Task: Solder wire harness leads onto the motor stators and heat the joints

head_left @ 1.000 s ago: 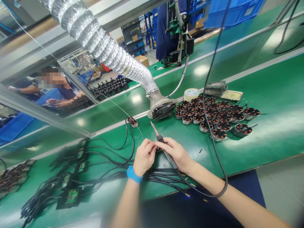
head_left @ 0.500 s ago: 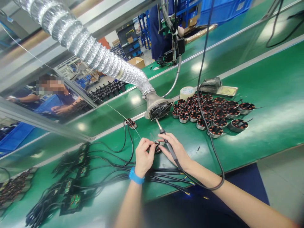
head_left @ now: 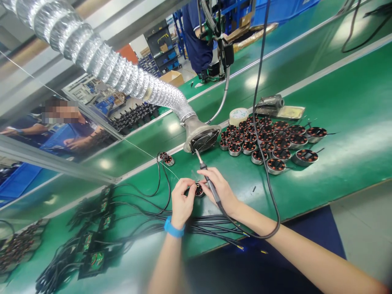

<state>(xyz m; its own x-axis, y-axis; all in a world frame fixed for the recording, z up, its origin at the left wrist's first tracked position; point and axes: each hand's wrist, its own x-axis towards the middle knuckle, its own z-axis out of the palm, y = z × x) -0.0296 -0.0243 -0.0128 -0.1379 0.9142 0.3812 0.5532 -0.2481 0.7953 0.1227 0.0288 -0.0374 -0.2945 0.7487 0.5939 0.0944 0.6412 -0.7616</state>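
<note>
The left hand (head_left: 183,203), with a blue wristband (head_left: 173,228), closes narrowly on a small wound motor stator (head_left: 199,190), which sits just above the green table (head_left: 346,163) between the two hands. The fingers hide part of it. The right hand (head_left: 219,192) grips a soldering iron (head_left: 211,185) like a pen, its tip pointing away from the stator, and the iron's black cord (head_left: 269,179) loops off across the table. A thin solder wire (head_left: 147,153) runs toward the hands. The stator looks light, compact and stiff, so it probably handles best by its hard outer rim, since the fine copper windings and their thin leads seem easily damaged. The iron is safest taken by its handle, well back from the metal tip. Beyond the hands, a cluster of round metal motor housings (head_left: 263,141) stands on the table, each one holding copper windings. Farther off, a blue crate (head_left: 281,8) is cut off by the frame, and its contents cannot be seen.
</note>
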